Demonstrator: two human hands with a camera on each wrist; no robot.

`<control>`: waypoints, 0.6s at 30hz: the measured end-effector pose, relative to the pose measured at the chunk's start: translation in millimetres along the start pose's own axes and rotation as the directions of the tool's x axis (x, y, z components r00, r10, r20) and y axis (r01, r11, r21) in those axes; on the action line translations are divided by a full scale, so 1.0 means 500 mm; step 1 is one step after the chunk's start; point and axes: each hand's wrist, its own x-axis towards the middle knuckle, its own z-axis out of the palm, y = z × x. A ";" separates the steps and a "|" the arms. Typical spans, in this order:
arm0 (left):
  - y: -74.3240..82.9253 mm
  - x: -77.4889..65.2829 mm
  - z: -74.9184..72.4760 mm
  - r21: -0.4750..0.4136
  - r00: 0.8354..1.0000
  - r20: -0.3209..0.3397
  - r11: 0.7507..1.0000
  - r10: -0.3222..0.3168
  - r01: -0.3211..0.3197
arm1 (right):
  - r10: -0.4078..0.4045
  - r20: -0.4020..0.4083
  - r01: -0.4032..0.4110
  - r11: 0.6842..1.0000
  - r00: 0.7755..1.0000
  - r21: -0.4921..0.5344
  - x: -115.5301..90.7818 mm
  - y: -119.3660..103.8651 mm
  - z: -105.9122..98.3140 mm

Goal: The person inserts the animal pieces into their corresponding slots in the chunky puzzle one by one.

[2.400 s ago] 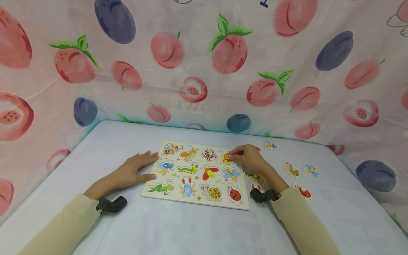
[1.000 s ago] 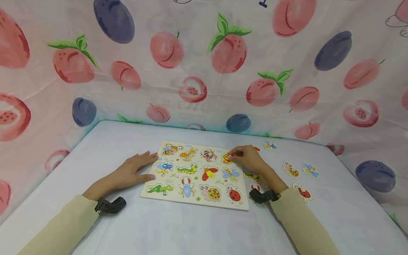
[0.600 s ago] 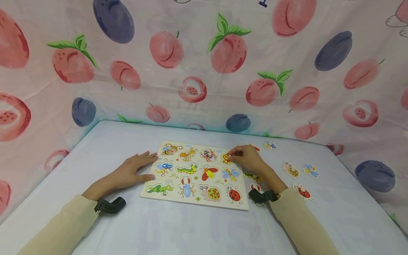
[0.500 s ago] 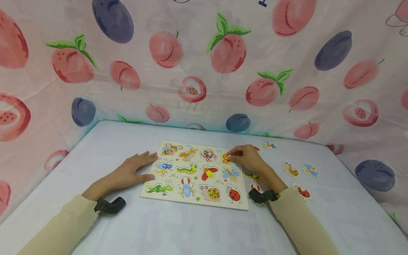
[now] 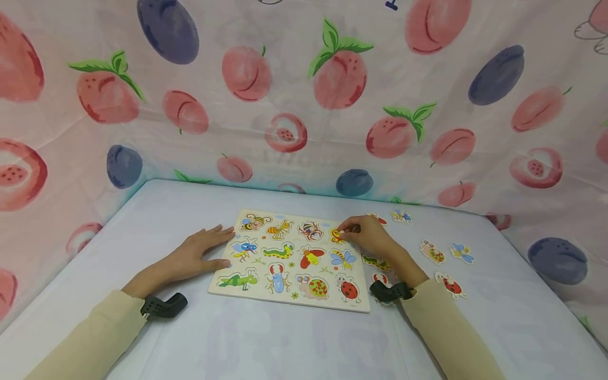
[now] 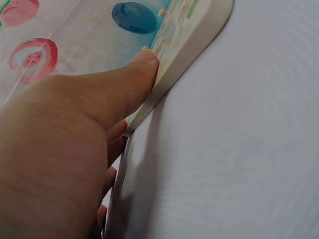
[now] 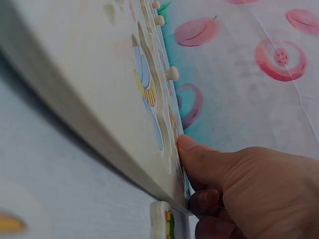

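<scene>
A wooden peg puzzle board [image 5: 258, 293] printed with insects lies on the table. My left hand [image 5: 195, 255] rests at its left edge, fingers extended; in the left wrist view the thumb [image 6: 119, 87] lies on the board's rim. At the top right corner, my right hand [image 5: 370, 236] pinches the butterfly puzzle piece [image 5: 335, 236] by its small knob between thumb and fingers. The butterfly sits at its place on the board, partly covered by the fingertips. In the right wrist view the thumb [image 7: 204, 159] meets the board's far side, its knob hidden.
Several loose insect pieces lie right of the board, among them a ladybug [image 5: 451, 285], a snail [image 5: 432, 252], a dragonfly [image 5: 462, 253] and a mosquito [image 5: 401, 216]. A caterpillar piece [image 5: 375, 262] is partly under the right forearm. A fruit-patterned curtain [image 5: 304, 95] stands behind the table.
Almost nothing moves. The right hand keeps its pinch on the butterfly piece, with only slight shifts at the fingertips, and the left hand stays at the board's edge.
</scene>
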 end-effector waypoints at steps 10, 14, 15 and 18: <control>0.002 -0.001 -0.002 -0.014 0.999 0.023 0.999 -0.031 0.031 | -0.006 0.008 0.006 1.000 1.000 -0.009 -0.002 -0.004 -0.019; 0.006 -0.002 -0.007 -0.019 1.000 0.019 1.000 -0.021 0.022 | -0.044 -0.035 0.044 0.999 0.998 -0.009 0.002 -0.001 -0.039; 0.007 -0.003 -0.008 -0.020 1.000 0.020 1.000 -0.021 0.021 | -0.056 -0.046 0.056 0.998 0.997 -0.004 0.001 0.000 -0.045; 0.009 -0.003 -0.009 -0.017 1.000 0.023 1.000 -0.021 0.021 | -0.092 -0.084 0.093 0.996 0.992 0.005 -0.003 0.004 -0.063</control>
